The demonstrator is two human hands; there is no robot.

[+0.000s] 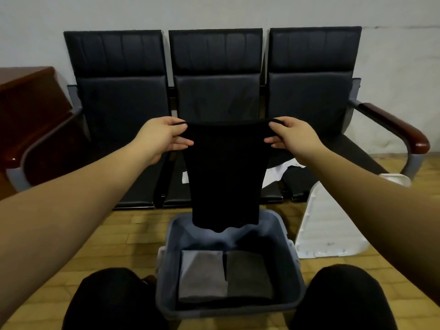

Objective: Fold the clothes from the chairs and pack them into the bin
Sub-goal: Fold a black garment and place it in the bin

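A black garment [226, 172] hangs in the air in front of the chairs. My left hand [164, 136] pinches its top left corner and my right hand [292, 136] pinches its top right corner. Its lower end dangles just over the far rim of the grey bin [292, 258] on the floor between my knees. Two folded grey pieces [202, 275] [250, 275] lie side by side in the bin. A white garment [276, 172] lies on the chair seats behind the black one, mostly hidden.
A row of three black chairs [119, 103] stands against the wall, with wooden armrests [395, 125] at the ends. The white bin lid [331, 222] leans on the floor to the right. A brown wooden cabinet [28, 96] stands at the left.
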